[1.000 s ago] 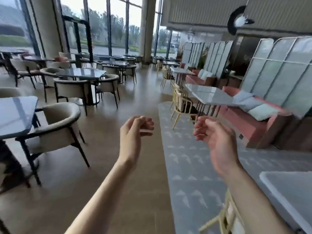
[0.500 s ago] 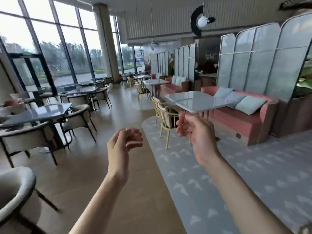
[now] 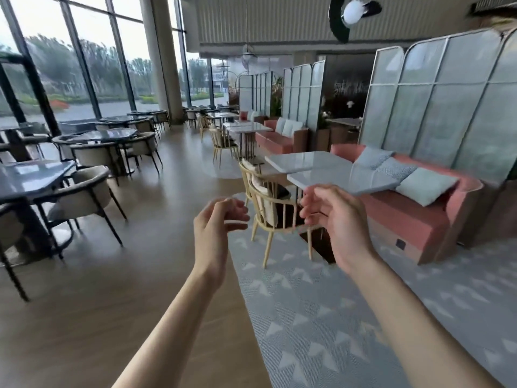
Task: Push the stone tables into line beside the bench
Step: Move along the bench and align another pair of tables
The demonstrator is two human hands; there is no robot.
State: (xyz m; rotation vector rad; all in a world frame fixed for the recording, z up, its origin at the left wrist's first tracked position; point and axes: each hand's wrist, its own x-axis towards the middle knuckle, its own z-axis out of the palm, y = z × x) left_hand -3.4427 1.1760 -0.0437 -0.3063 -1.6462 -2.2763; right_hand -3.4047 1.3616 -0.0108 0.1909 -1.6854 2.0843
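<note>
Both forearms are raised in front of the camera, with neither hand in contact with any furniture. The left hand (image 3: 216,224) is held in the air over the boundary between the wood floor (image 3: 117,289) and the patterned grey rug (image 3: 349,326); its grip is loose, fingers curled and apart, holding nothing. The right hand (image 3: 337,219) is at about the same height, its grip likewise loose and parted, empty. Two pale stone tables stand ahead on the rug: the nearer tabletop (image 3: 341,177) lies just beyond the right hand's fingertips as seen from the head view, and the farther tabletop (image 3: 306,161) meets or overlaps its back left corner at an angle, so the two edges are not in line. Both sit directly beside the pink bench (image 3: 405,217), which carries pale cushions (image 3: 425,184) and backs onto a glass-panelled screen (image 3: 436,107). A light wooden chair (image 3: 270,208) stands on the aisle side of the nearer tabletop, between the two hands in the view. A second bench and table group (image 3: 249,128) stands farther along the same wall. Dark tables with padded armchairs (image 3: 81,191) occupy the window side on the left.
</note>
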